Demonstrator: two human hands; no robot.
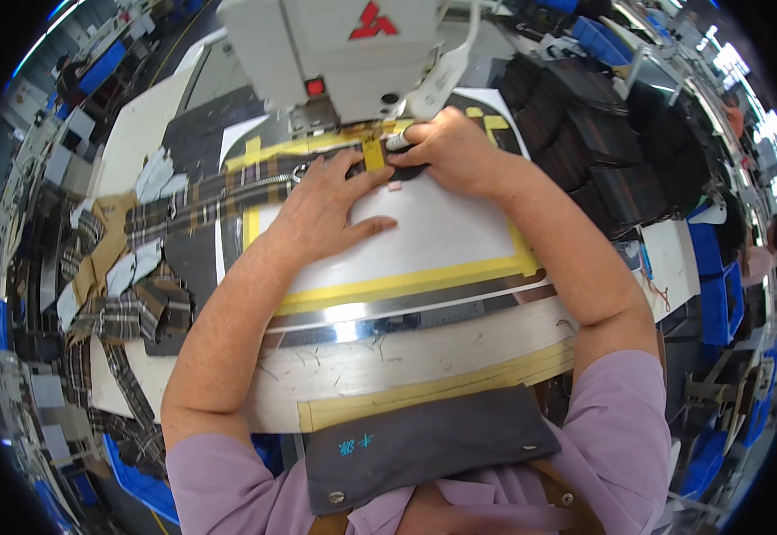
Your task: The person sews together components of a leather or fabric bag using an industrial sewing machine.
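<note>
My left hand [322, 205] lies with spread fingers on a white sheet bordered with yellow tape [442, 223], its fingertips on a dark plaid fabric strip with a zipper [259, 183]. The strip runs out leftward from under that hand. Beside its index finger stands a small yellow tab [373, 152]. My right hand [464, 152] is closed right of the tab, fingers drawn together over a bit of dark fabric [413, 170]; what they grip is hidden. A white wrap [396, 141] shows at one fingertip. Just beyond both hands is the sewing machine head [326, 53].
Plaid scraps and pale offcuts [125, 267] are heaped at left. Stacked dark plaid pieces [603, 134] lie at right, with a small blue tool [645, 261] nearer me. A metal strip [344, 330] and the pale table edge [415, 366] run in front. Blue bins [719, 294] stand beyond.
</note>
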